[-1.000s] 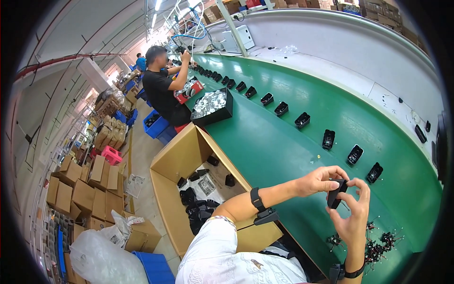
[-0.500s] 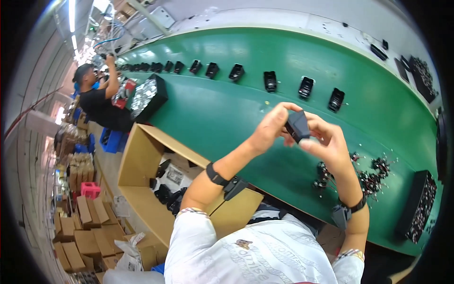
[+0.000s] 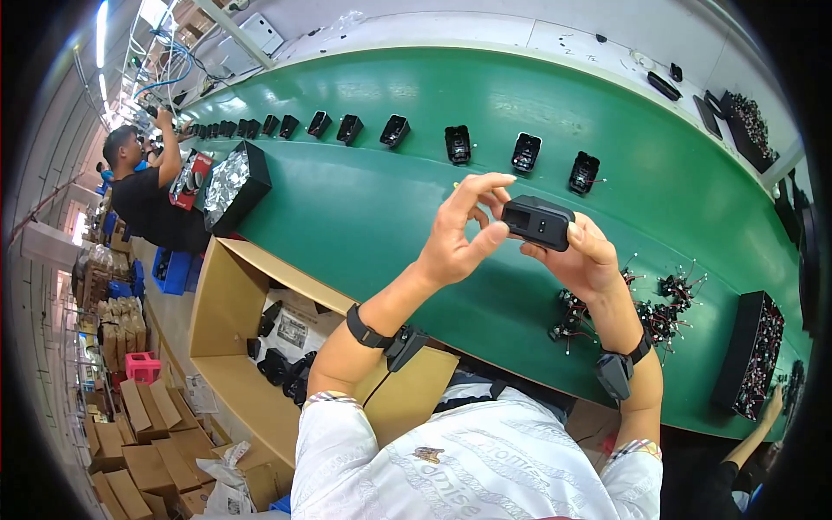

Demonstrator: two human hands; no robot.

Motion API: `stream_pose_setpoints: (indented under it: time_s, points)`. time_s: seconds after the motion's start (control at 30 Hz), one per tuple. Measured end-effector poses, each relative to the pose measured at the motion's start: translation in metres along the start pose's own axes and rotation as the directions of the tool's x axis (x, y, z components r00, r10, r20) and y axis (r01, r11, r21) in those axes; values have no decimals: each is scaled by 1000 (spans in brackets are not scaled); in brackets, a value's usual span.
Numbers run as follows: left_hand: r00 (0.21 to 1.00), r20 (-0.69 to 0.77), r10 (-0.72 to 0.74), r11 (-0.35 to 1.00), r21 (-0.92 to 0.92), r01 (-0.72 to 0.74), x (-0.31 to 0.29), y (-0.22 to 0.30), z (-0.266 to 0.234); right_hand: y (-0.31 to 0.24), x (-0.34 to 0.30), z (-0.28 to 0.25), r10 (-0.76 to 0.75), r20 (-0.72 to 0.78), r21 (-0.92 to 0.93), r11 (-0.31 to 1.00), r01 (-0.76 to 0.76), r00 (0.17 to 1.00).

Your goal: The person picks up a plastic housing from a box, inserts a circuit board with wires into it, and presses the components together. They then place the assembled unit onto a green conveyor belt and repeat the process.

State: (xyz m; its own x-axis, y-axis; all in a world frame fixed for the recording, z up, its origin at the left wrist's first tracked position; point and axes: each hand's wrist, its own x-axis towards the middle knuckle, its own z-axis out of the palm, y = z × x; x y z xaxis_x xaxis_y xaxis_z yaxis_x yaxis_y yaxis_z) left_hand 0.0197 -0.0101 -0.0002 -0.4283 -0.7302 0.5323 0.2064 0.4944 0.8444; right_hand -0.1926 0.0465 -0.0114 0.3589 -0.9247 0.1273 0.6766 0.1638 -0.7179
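Observation:
A black plastic housing (image 3: 555, 227) is held up over the green bench, a rectangular opening at its left end and two small holes beside that. My right hand (image 3: 588, 260) grips its right end, thumb over the near corner and fingers underneath. At the other end, my left hand (image 3: 464, 230) has its thumb against the edge of the opening and its fingers curled around the far side; some fingertips are hidden. Beyond my hands, several open black housings stand in a row, the nearest one (image 3: 584, 173) with thin wires at its side. Bunches of wired parts (image 3: 660, 319) lie by my right forearm.
An open cardboard box (image 3: 227, 316) with black parts stands at the bench's near edge. A black bin of wired parts (image 3: 747, 355) is at right; another bin (image 3: 247, 195) holds silvery pieces at left. A co-worker (image 3: 143, 182) stands far left; another person's arm (image 3: 758, 429) reaches in at lower right.
The housing has been turned, so its opening and two holes now show. My right hand has shifted to its right end. The whole view has swung slightly, and another person's arm appears at lower right.

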Motion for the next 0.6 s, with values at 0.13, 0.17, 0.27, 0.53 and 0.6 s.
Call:
stream_pose_setpoints:
  time_s: [0.13,0.17,0.27,0.53,0.6]
  points:
    - [973,147,180,922,320,-219,4,4,-6,5,4,6,42,45,19,999,-43,998]
    - [976,141,165,925,321,-203,3,4,-5,4,4,7,44,45,17,999,-45,998]
    - [960,122,253,875,394,-281,5,3,-9,0,1,9,121,-88,-4,993,-122,989]
    - [915,173,365,805,435,-403,4,1,-10,7,-6,13,88,-45,94,992,-84,995]
    - [915,175,365,809,427,-404,4,-1,-9,11,-5,13,81,-28,121,990,-77,996]
